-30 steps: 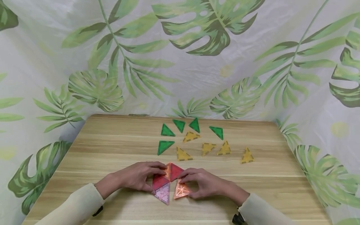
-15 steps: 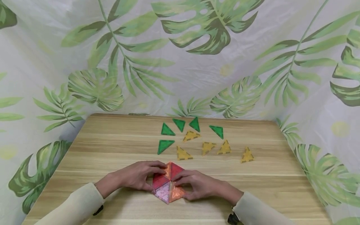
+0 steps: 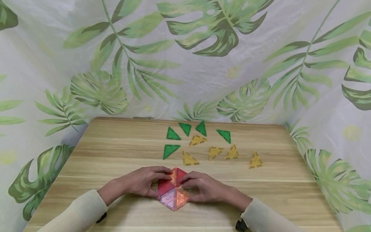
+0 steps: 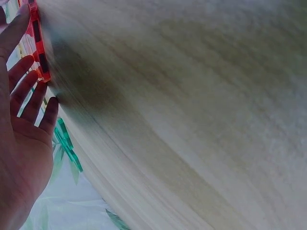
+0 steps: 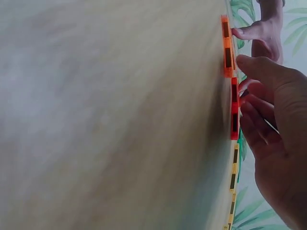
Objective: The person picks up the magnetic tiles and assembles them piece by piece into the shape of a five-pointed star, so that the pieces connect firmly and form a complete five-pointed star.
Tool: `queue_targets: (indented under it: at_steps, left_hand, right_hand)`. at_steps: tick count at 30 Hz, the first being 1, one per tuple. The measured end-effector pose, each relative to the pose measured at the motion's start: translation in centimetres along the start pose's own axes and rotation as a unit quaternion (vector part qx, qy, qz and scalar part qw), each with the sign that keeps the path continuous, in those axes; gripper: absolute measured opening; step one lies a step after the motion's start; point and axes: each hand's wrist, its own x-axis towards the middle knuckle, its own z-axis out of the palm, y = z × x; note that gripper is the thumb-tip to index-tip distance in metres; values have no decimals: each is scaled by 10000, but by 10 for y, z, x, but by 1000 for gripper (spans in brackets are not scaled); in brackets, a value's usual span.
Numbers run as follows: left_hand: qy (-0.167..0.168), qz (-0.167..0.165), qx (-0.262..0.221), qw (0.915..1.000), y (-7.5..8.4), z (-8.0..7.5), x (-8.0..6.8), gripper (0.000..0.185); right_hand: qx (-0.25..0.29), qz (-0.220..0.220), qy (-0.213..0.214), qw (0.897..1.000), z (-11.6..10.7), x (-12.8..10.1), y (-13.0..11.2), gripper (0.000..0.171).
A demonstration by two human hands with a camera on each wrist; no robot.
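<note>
1. Nearest me, two cream sleeves come in over the wooden table, and I see no writing or labels anywhere.
2. My left hand lies with its fingers flat on the left side of the tile cluster; nothing is curled round a piece.
3. My right hand presses the cluster's right side with its fingers loosely bent over the tiles; I can't tell whether it pinches one.
4. The cluster sits flat near the table's front edge, between both hands: I count five triangles showing, in red, orange and pink, edges touching.
5. Farther out, five yellow triangles lie scattered singly.
6. Beyond them, five green triangles lie loose.
7. Behind the table hangs a leaf-print cloth.
</note>
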Motion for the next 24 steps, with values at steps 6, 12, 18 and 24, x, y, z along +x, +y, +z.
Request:
queue_targets:
  at_steps: [6,12,18,24]
  left_hand:
    - [-56,-54,86,9999,1,-1,-2,61]
    - [63,-24,218,9997,-2,-1,-9,62]
    - [482,55,361,9982,-8,-2,-23,63]
    - [601,-171,404,9972,-15,-4,-41,66]
  right_hand:
    - [-140,289,206,9993,0,-5,3,49]
    - [-243,522,24,9983,4,1,-2,57]
    - [-421,497,-118,9978,7,16,-9,52]
    - [-575,521,-304,9965,12,35,-11,48]
